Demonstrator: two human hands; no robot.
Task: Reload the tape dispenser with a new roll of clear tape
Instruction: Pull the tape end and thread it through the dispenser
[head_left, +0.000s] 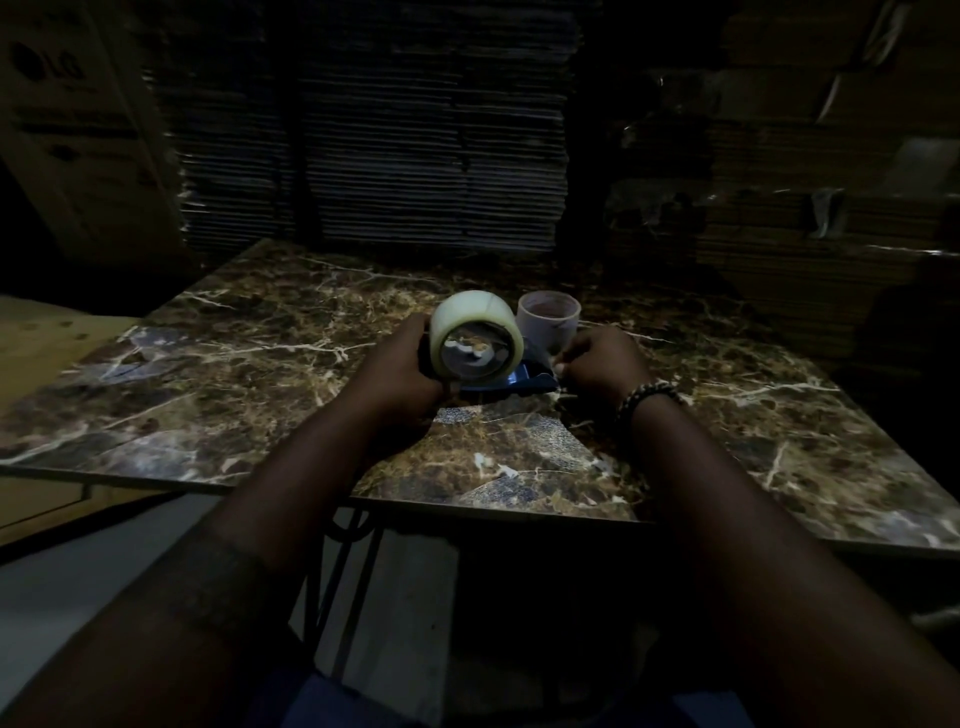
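A full roll of clear tape (470, 318) sits mounted on a dark blue tape dispenser (524, 382), held just above the marble table (249, 332). My left hand (400, 371) grips the dispenser by the roll's left side. At the dispenser's right end my right hand (597, 366), with a beaded bracelet on the wrist, has its fingers pinched; what they pinch is too dark to make out. Just behind, an empty cardboard tape core (548, 318) stands upright on the table.
Stacks of flattened cardboard (374, 145) rise behind the table, and a large printed box (78, 130) stands at the left. A wooden board (47, 338) lies beside the table's left edge. The table's near edge (467, 506) is close to my body.
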